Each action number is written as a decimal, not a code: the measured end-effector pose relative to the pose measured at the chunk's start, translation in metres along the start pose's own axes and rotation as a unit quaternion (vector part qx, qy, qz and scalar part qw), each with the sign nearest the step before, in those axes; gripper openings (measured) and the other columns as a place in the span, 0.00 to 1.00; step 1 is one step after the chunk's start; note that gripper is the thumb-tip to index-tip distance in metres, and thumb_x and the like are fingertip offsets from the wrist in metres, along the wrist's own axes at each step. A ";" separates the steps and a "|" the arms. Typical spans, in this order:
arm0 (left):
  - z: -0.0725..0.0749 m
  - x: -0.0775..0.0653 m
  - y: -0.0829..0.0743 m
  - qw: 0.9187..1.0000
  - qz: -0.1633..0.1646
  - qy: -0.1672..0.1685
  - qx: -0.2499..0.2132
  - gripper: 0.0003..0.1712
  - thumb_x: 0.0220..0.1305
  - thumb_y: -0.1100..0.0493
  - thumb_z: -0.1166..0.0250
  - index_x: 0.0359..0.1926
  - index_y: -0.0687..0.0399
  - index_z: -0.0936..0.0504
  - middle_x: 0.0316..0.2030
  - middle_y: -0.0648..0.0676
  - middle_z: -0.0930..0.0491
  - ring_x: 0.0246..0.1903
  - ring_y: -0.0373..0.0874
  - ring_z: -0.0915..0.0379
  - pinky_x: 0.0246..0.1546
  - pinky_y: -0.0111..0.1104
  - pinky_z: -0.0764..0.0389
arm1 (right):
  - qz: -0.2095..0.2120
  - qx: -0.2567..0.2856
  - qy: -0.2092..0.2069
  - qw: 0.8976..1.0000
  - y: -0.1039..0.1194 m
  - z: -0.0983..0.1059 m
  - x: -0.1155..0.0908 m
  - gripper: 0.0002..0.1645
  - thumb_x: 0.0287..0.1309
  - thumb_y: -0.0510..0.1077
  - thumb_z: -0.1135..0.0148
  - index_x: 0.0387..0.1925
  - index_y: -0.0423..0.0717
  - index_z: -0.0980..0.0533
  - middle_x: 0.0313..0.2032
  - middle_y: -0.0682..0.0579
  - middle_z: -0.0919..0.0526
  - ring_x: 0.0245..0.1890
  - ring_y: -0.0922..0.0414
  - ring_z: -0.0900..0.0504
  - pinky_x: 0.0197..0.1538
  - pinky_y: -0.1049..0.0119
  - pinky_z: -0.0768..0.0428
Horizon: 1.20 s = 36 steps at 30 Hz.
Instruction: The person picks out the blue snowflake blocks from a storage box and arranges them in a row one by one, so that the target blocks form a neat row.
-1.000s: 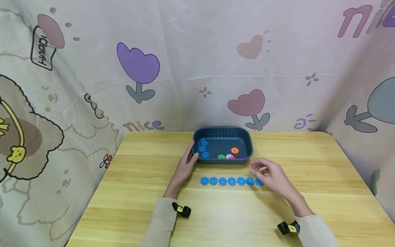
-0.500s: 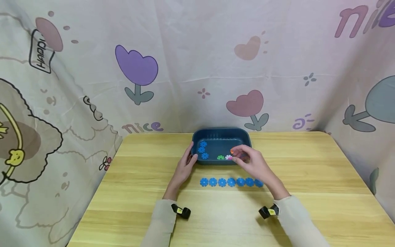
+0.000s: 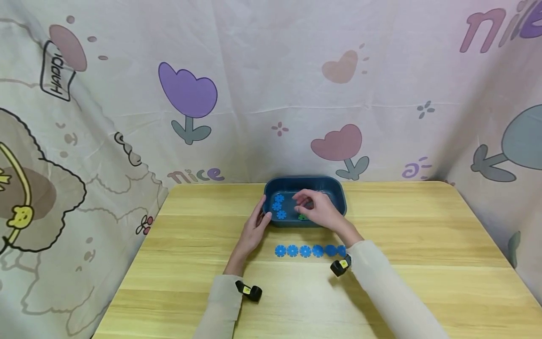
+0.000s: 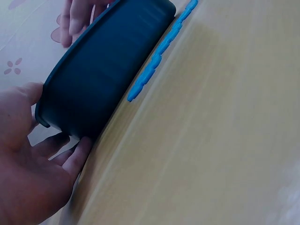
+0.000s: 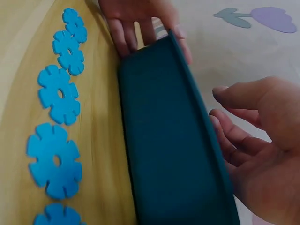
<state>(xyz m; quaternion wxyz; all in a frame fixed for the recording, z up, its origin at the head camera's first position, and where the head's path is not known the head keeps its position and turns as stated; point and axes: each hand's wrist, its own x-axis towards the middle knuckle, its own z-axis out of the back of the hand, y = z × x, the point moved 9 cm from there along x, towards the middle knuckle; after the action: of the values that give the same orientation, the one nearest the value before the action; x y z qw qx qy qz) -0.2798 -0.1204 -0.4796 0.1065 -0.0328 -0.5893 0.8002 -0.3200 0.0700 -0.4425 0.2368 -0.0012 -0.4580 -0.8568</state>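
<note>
A dark blue plastic tray (image 3: 309,224) stands at the back of the table. My left hand (image 3: 254,229) grips its left front corner, thumb and fingers against the wall. Over the tray's inside hovers my right hand (image 3: 320,210), fingers loosely bent, with a gap between thumb and forefinger; nothing shows between them in the right wrist view. Several blue notched flower discs (image 3: 277,206) lie at the tray's left end. A green disc (image 3: 302,217) is partly covered by the right hand. In front, a row of blue discs (image 3: 305,251) lies flat, its right end hidden by the right wrist.
The wooden table (image 3: 190,263) carries the tray and the row. A patterned cloth (image 3: 262,84) hangs right behind the table's back edge. Black cameras sit on both wrists; the right wrist camera (image 3: 340,266) hangs just in front of the row.
My right hand has moved left from beside the tray, across its right end, to above its middle. It now covers the row's right end. The left hand has stayed on the tray.
</note>
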 end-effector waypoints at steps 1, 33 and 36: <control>0.000 0.000 0.000 1.000 0.001 0.001 -0.002 0.36 0.82 0.54 0.49 0.83 0.51 0.50 0.83 0.59 0.52 0.82 0.60 0.55 0.80 0.52 0.44 | -0.002 -0.001 0.008 1.000 -0.001 -0.003 0.004 0.14 0.65 0.38 0.31 0.52 0.44 0.18 0.46 0.43 0.12 0.43 0.54 0.14 0.50 0.60 0.11; 0.001 0.000 0.002 1.000 0.003 0.003 -0.004 0.36 0.82 0.54 0.49 0.83 0.51 0.50 0.83 0.59 0.53 0.81 0.59 0.54 0.80 0.52 0.44 | -0.013 -0.107 0.158 0.982 -0.027 -0.067 0.049 0.15 0.58 0.34 0.27 0.48 0.43 0.15 0.44 0.46 0.12 0.44 0.53 0.14 0.53 0.58 0.13; 0.001 0.001 0.002 1.000 0.005 0.004 -0.003 0.36 0.82 0.53 0.49 0.83 0.51 0.50 0.83 0.59 0.53 0.82 0.58 0.54 0.80 0.51 0.44 | -0.010 -0.109 0.162 0.981 -0.025 -0.067 0.049 0.14 0.59 0.34 0.27 0.47 0.42 0.15 0.44 0.46 0.12 0.44 0.52 0.14 0.52 0.58 0.13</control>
<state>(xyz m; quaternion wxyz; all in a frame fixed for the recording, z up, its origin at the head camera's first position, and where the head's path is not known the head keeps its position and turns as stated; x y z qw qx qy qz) -0.2808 -0.1219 -0.4812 0.1048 -0.0394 -0.5915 0.7985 -0.3593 0.0090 -0.4899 0.2977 0.1164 -0.3170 -0.8929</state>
